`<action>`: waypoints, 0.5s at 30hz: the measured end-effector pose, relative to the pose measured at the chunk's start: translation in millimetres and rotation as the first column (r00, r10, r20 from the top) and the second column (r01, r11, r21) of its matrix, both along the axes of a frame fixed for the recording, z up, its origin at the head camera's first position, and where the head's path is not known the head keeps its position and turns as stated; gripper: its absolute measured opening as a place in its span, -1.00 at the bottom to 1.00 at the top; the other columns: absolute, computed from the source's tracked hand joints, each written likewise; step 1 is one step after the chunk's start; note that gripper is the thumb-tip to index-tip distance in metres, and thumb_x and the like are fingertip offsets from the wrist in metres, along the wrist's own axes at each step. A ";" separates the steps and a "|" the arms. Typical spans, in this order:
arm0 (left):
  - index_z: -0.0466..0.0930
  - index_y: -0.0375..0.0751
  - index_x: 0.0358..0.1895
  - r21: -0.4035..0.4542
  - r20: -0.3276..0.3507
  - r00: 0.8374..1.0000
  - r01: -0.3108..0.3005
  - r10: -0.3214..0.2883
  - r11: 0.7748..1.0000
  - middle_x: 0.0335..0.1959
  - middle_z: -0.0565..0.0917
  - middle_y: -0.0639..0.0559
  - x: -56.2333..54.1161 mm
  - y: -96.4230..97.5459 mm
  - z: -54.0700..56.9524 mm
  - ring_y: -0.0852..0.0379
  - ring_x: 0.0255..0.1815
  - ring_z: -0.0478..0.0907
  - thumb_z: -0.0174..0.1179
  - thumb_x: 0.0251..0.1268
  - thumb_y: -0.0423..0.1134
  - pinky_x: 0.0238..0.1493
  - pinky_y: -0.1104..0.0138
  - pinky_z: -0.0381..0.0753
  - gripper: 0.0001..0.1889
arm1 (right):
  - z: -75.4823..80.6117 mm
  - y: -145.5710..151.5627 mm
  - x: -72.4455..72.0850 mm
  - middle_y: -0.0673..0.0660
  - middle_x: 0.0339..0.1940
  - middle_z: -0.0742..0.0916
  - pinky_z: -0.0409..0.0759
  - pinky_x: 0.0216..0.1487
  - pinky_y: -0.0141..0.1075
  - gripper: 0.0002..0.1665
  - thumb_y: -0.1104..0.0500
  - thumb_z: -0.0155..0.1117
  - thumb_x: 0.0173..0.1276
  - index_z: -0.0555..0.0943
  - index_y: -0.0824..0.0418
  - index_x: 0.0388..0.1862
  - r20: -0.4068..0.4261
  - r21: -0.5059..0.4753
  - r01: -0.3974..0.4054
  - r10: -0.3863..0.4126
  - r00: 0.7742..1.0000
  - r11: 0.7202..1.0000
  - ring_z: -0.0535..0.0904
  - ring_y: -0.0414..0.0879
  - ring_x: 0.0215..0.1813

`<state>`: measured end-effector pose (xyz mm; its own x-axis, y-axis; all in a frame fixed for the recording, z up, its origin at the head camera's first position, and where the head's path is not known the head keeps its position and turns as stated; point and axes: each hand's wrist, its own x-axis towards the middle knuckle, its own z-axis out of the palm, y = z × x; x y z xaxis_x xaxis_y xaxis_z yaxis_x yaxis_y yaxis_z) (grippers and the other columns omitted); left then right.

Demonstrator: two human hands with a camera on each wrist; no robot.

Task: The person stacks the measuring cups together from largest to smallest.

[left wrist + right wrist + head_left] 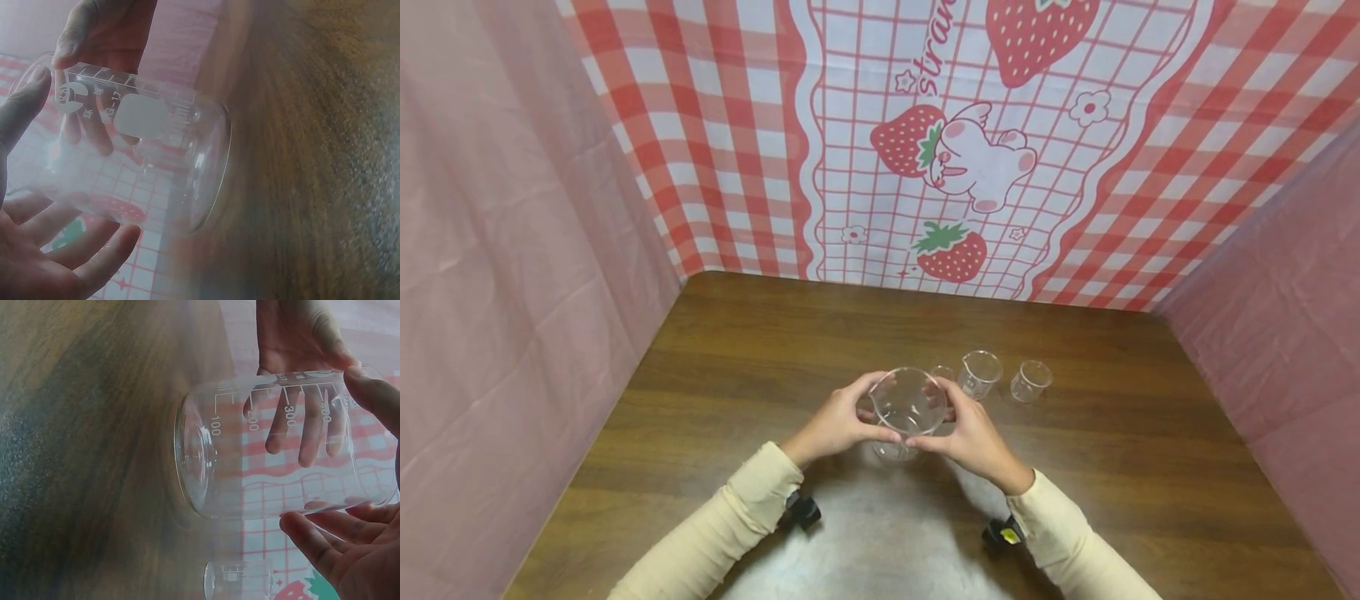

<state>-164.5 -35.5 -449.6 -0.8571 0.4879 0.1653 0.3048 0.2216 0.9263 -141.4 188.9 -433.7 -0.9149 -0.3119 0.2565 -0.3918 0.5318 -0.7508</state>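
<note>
A large, clear glass beaker with a pouring spout and white printed markings (pixel 908 410) is roughly upright between the person's two hands, over the middle of the brown wood-grain table (pixel 722 358). The left hand (pixel 844 421) curves around one side, thumb on the near wall and fingers spread towards the back; the right hand (pixel 967 432) mirrors it, and the thumb tips almost meet. Both hands are parted only as wide as the glass, and together they hold it. Whether its base touches the wood or hangs just above it, I cannot tell. Beyond the right hand are a medium clear glass beaker with a spout (pixel 980 377), a small clear glass beaker to its right (pixel 1031 382), and a partly hidden tiny glass vessel (pixel 942 372). The step in hand looks like a two-handed handling of the large beaker; moving it or letting go would call for even pressure, a level base and room beside the smaller glassware
</note>
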 end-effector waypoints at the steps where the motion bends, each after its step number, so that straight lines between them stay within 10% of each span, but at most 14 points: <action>1: 0.28 -0.26 0.39 -0.001 0.003 1.000 -0.001 0.001 1.000 0.36 0.45 -0.23 0.3 0.2 -0.7 -0.20 0.20 0.55 0.53 -0.10 -0.27 0.06 0.18 0.70 -0.11 | -0.9 0.2 0.3 0.32 0.05 0.68 0.73 -0.05 -0.05 -0.02 0.12 0.69 -0.17 0.42 0.39 0.23 0.000 0.002 0.002 -0.002 1.000 1.000 0.65 0.17 -0.01; 15: 0.29 -0.26 0.38 -0.003 0.002 1.000 -0.001 0.001 1.000 0.36 0.45 -0.24 2.2 2.1 -6.2 -0.18 0.26 0.51 0.53 -0.09 -0.28 0.10 0.22 0.69 -0.12 | -6.5 2.3 3.4 0.28 0.06 0.68 0.73 -0.04 -0.07 -0.04 0.11 0.67 -0.13 0.41 0.33 0.24 -0.004 0.021 0.005 -0.005 1.000 1.000 0.65 0.13 0.01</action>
